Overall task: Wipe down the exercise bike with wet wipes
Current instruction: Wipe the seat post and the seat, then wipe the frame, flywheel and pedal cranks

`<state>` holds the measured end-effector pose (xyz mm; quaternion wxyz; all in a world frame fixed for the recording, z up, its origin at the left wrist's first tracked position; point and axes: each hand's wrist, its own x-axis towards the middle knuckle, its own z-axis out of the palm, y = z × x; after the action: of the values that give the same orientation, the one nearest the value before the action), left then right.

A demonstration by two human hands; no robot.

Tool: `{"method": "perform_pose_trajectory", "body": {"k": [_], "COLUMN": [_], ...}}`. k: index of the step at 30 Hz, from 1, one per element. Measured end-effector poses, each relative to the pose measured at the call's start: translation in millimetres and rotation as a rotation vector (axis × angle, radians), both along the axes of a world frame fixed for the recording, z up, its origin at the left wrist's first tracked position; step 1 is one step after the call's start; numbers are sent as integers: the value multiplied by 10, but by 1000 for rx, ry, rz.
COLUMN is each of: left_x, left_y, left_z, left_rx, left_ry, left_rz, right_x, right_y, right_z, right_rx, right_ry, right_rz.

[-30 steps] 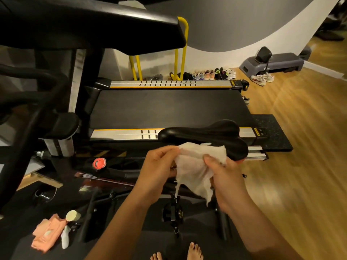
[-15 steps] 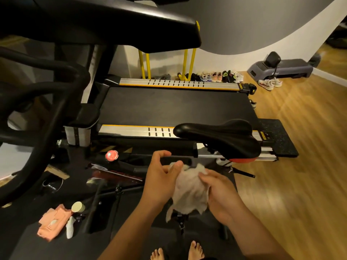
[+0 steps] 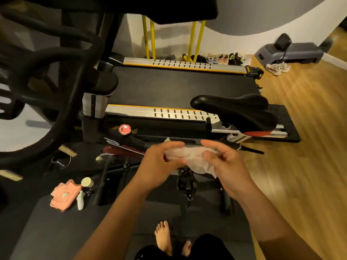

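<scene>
The wet wipe (image 3: 189, 156) is now lower and more bunched, just below the bike seat (image 3: 234, 109). The 2 hands, left hand (image 3: 161, 166) and right hand (image 3: 225, 166), each pinch one end with curled fingers. It looks soft, limp and light, best gripped at its edges.

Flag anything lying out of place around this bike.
A pink packet lies crumpled on the dark mat beside the bike, a small white bottle tipped on its side beside it. One pair of white sneakers sits apart from the shoe row.
</scene>
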<state>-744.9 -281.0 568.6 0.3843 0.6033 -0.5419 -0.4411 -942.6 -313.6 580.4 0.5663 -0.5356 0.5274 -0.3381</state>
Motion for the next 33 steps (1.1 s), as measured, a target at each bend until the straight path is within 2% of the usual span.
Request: {"method": "perform_pose_trajectory", "body": {"k": [5, 7, 9, 11, 13, 15, 18, 19, 21, 23, 25, 28, 30, 33], "left_x": [18, 74, 155, 240, 304, 342, 373, 383, 436, 544, 696, 1001, 1176, 1295], "left_y": [288, 465, 693, 956, 1200, 1411, 1632, 1677, 1714, 1699, 1689, 1694, 1678, 1607], "left_z": [52, 21, -48, -100, -119, -134, -201, -233, -284, -328, -388, -540, -676, -839], "left_rx": [-80, -82, -67, -15, 108, 194, 236, 239, 204, 154, 117, 90, 95, 121], "left_ry": [-325, -408, -449, -357, -56, 214, 398, 423, 359, 276, 244, 166, 99, 41], "left_rz": [84, 113, 157, 159, 185, 326, 653, 731, 814, 831, 795, 775, 787, 827], "right_x": [35, 95, 155, 231, 350, 526, 873, 993, 1201, 1370, 1534, 1836, 2007, 2122], "right_y": [157, 217, 279, 395, 559, 752, 1054, 1149, 1305, 1398, 1456, 1501, 1485, 1431], "right_z": [-78, -137, -237, -313, -380, -425, -442, -434, -439, -419, -485, -676, -828, -930], "right_rx": [-209, -262, -199, 58, 254, 332, 370, 384, 493, 715, 851, 800, 616, 249], "right_ry": [380, 431, 328, 72, -101, -133, -118, -122, -230, -380, -410, -294, -115, 176], "right_rz": [192, 261, 333, 381, 395, 381, 287, 245, 145, 83, 96, 49, -32, 11]}}
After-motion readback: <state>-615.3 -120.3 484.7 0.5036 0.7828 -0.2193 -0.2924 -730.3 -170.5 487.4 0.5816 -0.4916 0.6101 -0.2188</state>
